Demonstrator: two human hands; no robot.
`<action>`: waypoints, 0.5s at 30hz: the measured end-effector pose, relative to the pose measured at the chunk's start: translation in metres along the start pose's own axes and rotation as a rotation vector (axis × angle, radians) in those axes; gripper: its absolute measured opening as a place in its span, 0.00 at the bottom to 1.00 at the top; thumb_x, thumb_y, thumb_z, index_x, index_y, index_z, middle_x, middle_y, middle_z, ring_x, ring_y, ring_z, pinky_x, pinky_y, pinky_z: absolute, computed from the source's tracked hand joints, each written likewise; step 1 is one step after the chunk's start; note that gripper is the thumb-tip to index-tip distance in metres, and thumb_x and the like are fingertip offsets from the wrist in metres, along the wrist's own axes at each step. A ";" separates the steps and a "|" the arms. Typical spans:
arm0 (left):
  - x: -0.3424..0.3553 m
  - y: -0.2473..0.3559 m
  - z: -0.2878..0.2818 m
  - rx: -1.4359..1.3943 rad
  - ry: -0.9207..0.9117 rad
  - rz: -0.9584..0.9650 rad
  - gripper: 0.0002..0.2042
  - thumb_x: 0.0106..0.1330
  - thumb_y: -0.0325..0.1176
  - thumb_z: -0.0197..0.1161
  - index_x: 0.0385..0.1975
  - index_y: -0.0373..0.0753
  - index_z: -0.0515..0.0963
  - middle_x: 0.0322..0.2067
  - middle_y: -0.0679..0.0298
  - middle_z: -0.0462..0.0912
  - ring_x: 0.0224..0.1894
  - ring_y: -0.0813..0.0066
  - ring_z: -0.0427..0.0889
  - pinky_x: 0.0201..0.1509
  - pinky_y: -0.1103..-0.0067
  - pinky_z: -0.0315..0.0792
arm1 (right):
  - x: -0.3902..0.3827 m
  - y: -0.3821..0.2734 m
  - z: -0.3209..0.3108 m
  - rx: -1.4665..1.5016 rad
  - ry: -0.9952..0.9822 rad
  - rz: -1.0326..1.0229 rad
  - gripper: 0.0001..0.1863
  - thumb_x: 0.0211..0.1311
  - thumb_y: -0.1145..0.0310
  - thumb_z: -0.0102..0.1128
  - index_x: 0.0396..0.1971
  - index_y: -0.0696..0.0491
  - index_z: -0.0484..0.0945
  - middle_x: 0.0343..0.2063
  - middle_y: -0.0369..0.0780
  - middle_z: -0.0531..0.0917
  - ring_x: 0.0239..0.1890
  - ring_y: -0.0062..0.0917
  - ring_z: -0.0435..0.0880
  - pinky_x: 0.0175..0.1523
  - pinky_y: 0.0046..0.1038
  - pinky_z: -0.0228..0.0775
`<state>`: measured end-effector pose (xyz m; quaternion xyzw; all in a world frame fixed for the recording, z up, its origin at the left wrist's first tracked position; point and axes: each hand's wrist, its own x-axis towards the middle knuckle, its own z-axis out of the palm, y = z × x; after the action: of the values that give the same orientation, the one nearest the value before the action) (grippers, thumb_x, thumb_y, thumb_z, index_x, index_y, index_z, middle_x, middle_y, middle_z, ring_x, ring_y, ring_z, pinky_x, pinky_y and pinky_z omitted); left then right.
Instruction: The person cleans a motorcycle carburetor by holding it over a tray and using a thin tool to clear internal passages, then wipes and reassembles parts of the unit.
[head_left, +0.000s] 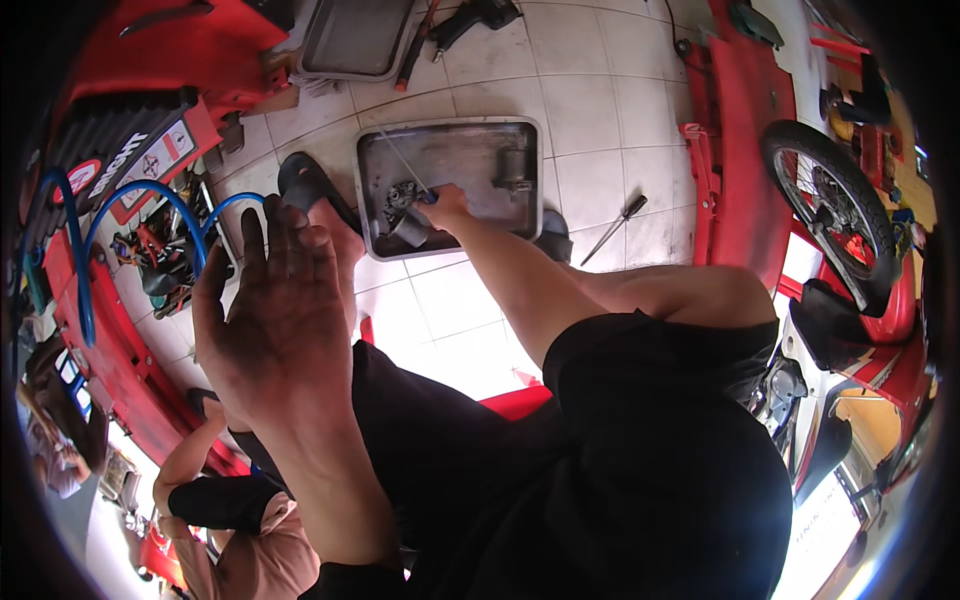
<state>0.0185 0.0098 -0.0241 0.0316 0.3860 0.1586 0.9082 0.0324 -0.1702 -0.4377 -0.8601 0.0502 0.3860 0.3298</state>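
Observation:
My left hand is raised at the left, palm toward me, with darkened skin and fingers extended, holding nothing. My right hand grips a tool with a blue handle and a long thin shaft, over a metal tray on the tiles. In the tray's left side, by that hand, lie a dark metal assembly and a grey cylindrical part; a darker cylindrical part sits on its right side.
A screwdriver lies right of the tray; a second tray and a drill-like tool are beyond. Blue hose and a tool bin are left. Another person is lower left. A motorcycle wheel stands right.

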 end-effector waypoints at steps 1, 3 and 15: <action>0.000 -0.002 0.002 0.010 0.011 -0.002 0.19 0.66 0.35 0.59 0.51 0.29 0.70 0.52 0.51 0.73 0.57 0.60 0.69 0.66 0.68 0.60 | -0.002 0.002 -0.008 0.000 0.010 0.001 0.19 0.47 0.52 0.74 0.29 0.55 0.86 0.25 0.47 0.85 0.30 0.39 0.86 0.38 0.35 0.77; 0.001 -0.007 0.005 0.019 0.013 -0.014 0.19 0.66 0.36 0.59 0.51 0.29 0.70 0.51 0.52 0.73 0.56 0.60 0.70 0.66 0.68 0.60 | -0.008 0.008 -0.024 0.054 0.023 -0.034 0.18 0.49 0.53 0.72 0.28 0.54 0.86 0.23 0.45 0.85 0.29 0.40 0.86 0.37 0.35 0.78; 0.004 -0.007 -0.003 -0.046 -0.053 -0.006 0.18 0.68 0.33 0.53 0.52 0.27 0.69 0.49 0.48 0.75 0.56 0.54 0.70 0.58 0.63 0.65 | -0.024 0.038 -0.154 -0.302 0.617 0.095 0.32 0.46 0.49 0.72 0.46 0.55 0.75 0.37 0.47 0.84 0.41 0.45 0.84 0.48 0.43 0.77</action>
<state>0.0212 0.0038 -0.0301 0.0136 0.3580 0.1636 0.9192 0.1001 -0.2970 -0.3667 -0.9721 0.1298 0.1255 0.1497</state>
